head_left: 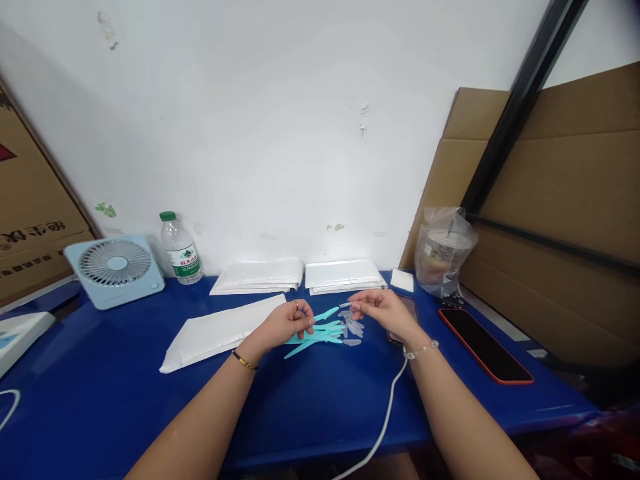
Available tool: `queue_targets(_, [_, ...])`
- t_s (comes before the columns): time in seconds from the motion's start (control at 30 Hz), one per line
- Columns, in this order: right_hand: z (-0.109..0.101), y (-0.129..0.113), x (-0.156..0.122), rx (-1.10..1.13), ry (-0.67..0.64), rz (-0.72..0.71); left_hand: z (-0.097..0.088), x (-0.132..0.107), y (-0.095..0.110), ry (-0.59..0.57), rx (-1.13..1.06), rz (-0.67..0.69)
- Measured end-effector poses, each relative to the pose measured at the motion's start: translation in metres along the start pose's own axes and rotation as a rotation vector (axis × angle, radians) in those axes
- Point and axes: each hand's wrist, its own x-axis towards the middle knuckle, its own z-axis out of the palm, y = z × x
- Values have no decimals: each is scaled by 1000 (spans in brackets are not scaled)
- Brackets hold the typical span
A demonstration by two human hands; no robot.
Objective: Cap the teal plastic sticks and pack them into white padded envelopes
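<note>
My left hand [291, 321] pinches the handle of a turquoise eyebrow razor [327, 313], its head pointing right. My right hand [379, 308] is closed in a pinch on a small clear blade cap [345, 305], close to the head of that razor. Whether cap and razor touch is too small to tell. Beneath my hands, a loose bunch of similar turquoise razors [313, 337] lies on the blue table [320, 400]. Several loose clear caps [355, 327] are scattered at the right end of the bunch.
White padded mailers [215, 333] lie left of the razors and by the wall. A water bottle [181, 250] and a blue fan [117, 267] stand at the left. On the right are a red-edged phone [485, 347], a bagged drink cup [443, 250] and a white cable [387, 427].
</note>
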Motion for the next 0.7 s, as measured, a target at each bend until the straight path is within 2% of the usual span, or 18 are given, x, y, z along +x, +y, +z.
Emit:
queue_targets(0.23, [3, 0, 0, -54, -36, 24, 1, 0, 2, 1, 36, -9])
queue_targets(0.53, [23, 1, 0, -79, -137, 59, 6, 3, -5, 7, 83, 17])
queue_targets(0.63, [22, 2, 1, -285, -148, -34, 12, 2, -3, 74, 227, 37])
queue_targets(0.7, [15, 4, 2, -424, -116, -122, 16, 0, 2, 222, 405, 102])
